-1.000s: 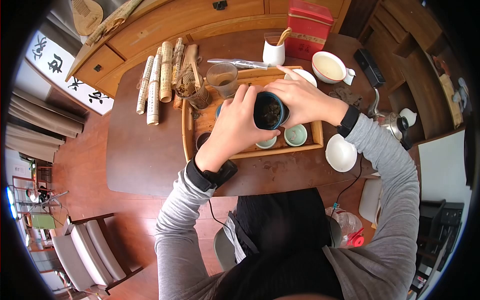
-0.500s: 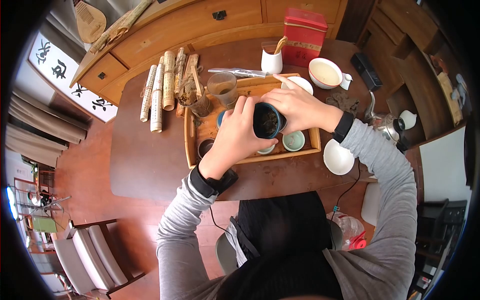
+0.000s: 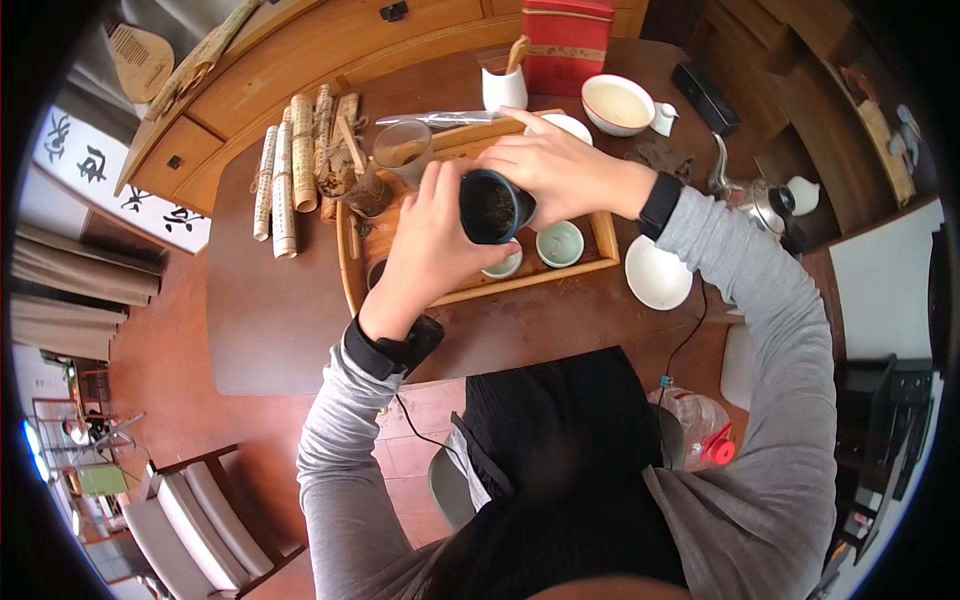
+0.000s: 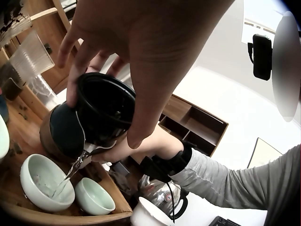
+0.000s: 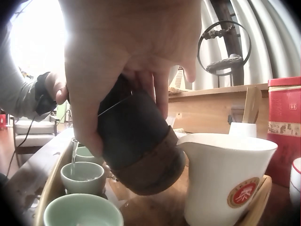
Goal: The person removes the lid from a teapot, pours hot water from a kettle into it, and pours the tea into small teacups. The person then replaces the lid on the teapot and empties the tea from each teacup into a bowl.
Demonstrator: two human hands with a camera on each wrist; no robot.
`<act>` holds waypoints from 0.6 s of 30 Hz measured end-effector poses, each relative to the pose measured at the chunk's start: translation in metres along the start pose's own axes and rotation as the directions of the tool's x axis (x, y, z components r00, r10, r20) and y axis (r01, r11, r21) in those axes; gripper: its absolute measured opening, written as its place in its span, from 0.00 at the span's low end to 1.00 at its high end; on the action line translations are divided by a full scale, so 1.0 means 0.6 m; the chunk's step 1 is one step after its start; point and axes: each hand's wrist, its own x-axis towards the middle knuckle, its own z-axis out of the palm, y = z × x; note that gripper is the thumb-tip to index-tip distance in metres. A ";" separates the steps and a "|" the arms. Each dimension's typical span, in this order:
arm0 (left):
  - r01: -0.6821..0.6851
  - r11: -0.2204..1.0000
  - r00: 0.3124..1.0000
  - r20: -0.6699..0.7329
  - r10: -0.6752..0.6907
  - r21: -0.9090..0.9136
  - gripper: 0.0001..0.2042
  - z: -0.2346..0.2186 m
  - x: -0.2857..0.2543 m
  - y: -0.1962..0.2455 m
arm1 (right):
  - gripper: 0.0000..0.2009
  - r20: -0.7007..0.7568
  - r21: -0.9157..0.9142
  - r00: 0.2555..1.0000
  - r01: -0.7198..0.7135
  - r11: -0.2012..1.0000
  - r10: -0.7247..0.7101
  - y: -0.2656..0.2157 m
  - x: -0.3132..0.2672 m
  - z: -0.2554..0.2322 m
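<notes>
Both grips (image 3: 430, 240) (image 3: 568, 172) round a tilted dark vessel (image 5: 134, 129); thin stream (image 4: 71, 173) only in wrist views

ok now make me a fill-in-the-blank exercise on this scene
The left hand and right hand grip a dark round vessel that is ____, not upright.
Clear liquid falls into a small round ceramic cup coloured ____.
The tall rectangular tin is ____.
The rectangular tray is made of ____.

Missing words: tilted; pale green; red; wood

Cups (image 4: 47, 182) below, pitcher (image 5: 221, 176) alongside
</notes>
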 end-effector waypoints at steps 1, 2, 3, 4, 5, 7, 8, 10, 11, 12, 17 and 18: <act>-0.007 1.000 1.000 0.011 0.007 -0.006 0.41 -0.002 0.000 0.000 | 0.37 0.016 0.008 1.000 -0.004 1.000 0.004 0.000 0.000 -0.002; 0.031 1.000 0.999 0.019 -0.031 -0.001 0.41 -0.005 0.000 0.000 | 0.37 0.013 0.008 1.000 -0.018 1.000 0.018 -0.001 0.003 -0.003; 0.061 0.998 0.997 0.035 -0.061 0.003 0.41 -0.004 0.003 0.003 | 0.37 0.003 -0.011 1.000 -0.009 1.000 0.009 -0.002 -0.001 -0.005; 0.056 0.998 0.998 0.041 -0.056 0.001 0.41 -0.006 0.004 0.004 | 0.36 -0.004 -0.032 1.000 0.014 0.999 -0.014 0.000 0.002 -0.005; 0.061 0.998 0.997 0.041 -0.061 0.018 0.41 -0.007 0.005 0.005 | 0.36 -0.001 -0.031 1.000 0.011 0.999 -0.012 0.001 0.004 -0.005; 0.054 0.998 0.998 0.029 -0.055 0.041 0.42 -0.008 0.004 0.004 | 0.36 -0.017 -0.028 1.000 0.014 1.000 -0.015 0.001 0.005 -0.007; 0.051 0.998 0.998 0.034 -0.052 0.042 0.42 -0.009 0.005 0.005 | 0.35 -0.029 -0.025 0.999 0.024 0.999 -0.025 0.000 0.005 -0.008; 0.111 0.994 0.993 0.047 -0.109 -0.024 0.41 -0.011 0.007 0.009 | 0.34 -0.032 -0.035 0.999 0.029 0.999 -0.030 0.002 0.008 -0.010; 0.109 0.994 0.993 0.050 -0.108 -0.023 0.41 -0.011 0.008 0.010 | 0.33 -0.032 -0.044 0.999 0.039 0.998 -0.040 0.003 0.009 -0.010; 0.115 0.993 0.992 0.048 -0.114 -0.024 0.41 -0.012 0.009 0.010 | 0.33 -0.034 -0.044 0.999 0.036 0.998 -0.038 0.003 0.009 -0.011; 0.090 0.996 0.995 0.031 -0.090 -0.022 0.41 -0.013 0.014 0.009 | 0.34 -0.024 -0.047 0.999 0.020 0.999 -0.021 0.005 0.009 -0.013; 0.081 0.996 0.996 0.028 -0.080 -0.029 0.40 -0.013 0.015 0.009 | 0.34 -0.024 -0.046 0.999 0.019 0.999 -0.020 0.005 0.008 -0.012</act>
